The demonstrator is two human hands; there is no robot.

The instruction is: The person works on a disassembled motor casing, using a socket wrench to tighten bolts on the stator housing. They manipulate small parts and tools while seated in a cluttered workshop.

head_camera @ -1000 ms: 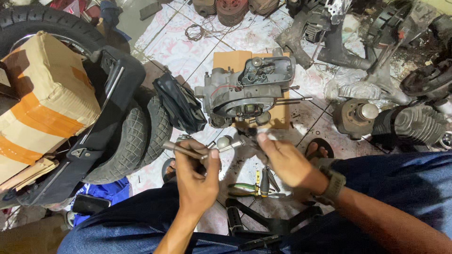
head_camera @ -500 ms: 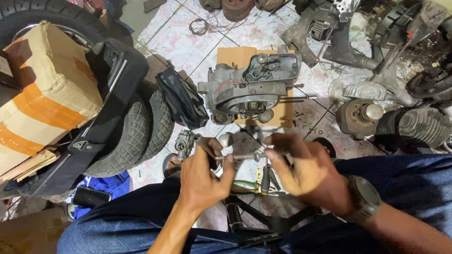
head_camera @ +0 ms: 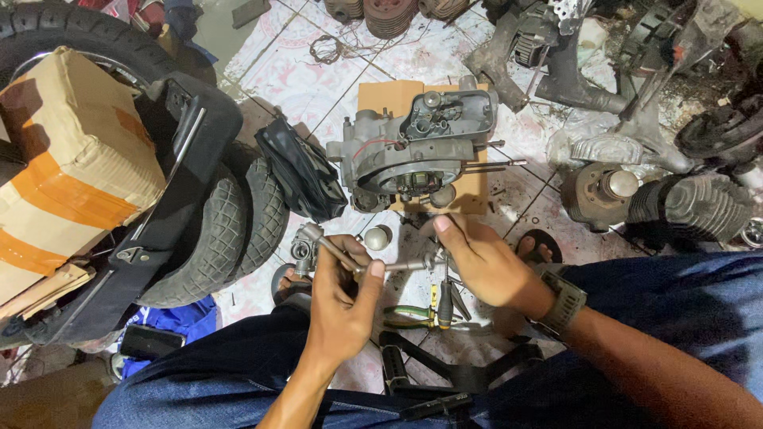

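Observation:
My left hand grips a thin metal rod tool that runs across to my right hand. The right hand closes around the rod's other end, thumb raised. A small metal carburettor-like part sits at the rod's left end, just above my left hand. Straight ahead on the tiled floor lies a grey engine case on a piece of cardboard. Green-handled pliers lie on the floor below my hands.
Stacked tyres with a black plastic panel and a taped cardboard box fill the left. A finned cylinder, a ribbed rubber piece and other engine parts lie at the right. My jeans-clad legs frame the bottom.
The hands have come closer together onto the rod, and the view has tilted so the engine case sits lower in frame. My right hand now closes on the rod's end.

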